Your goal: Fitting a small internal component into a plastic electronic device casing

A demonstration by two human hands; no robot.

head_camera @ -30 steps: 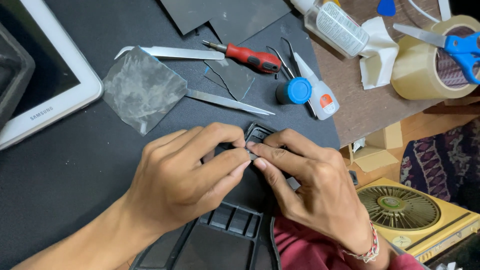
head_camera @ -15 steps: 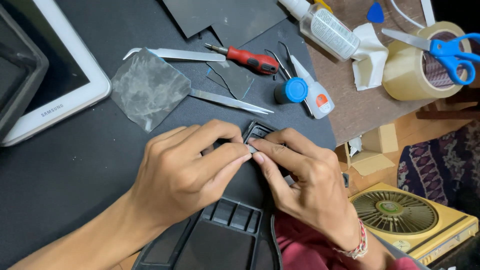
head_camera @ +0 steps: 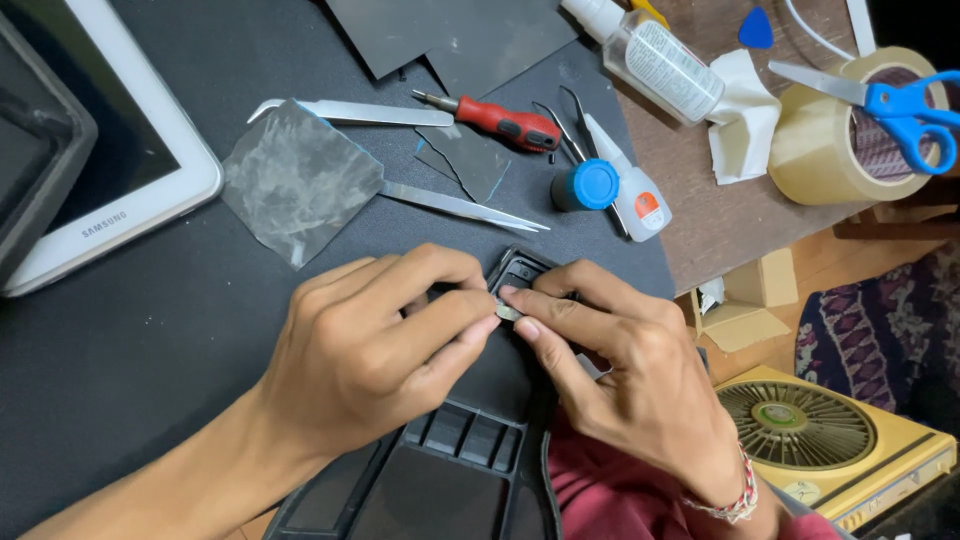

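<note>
Head view, hands: the left hand and right hand meet fingertip to fingertip over the far end of a long black moulded plastic housing that runs from the person's lap up onto the bench.
Left fingers: the fingers are curled in and closed together; the thumb and forefinger tips press on a small pale sliver at the housing's top edge.
Right fingers: also bent and nearly closed, forefinger tip touching the same sliver from the other side; I cannot tell which hand bears the grip.
Where the piece lies: directly between the two sets of fingertips, just below the small square black frame at the housing's far end.
Long axis: the housing runs away from the person, tilted slightly rightward; both hands are equally near, one on each side of it.
Head view, nearby: silver metal tweezers lie just beyond the hands, pointing right, partly under a grey translucent film square.
Farther off: a red-handled screwdriver, a small glue bottle with a blue cap, a clear squeeze bottle, a roll of tan tape with blue-handled scissors on it, a white tablet at left.
Below the bench: a yellow box fan on the floor.
</note>
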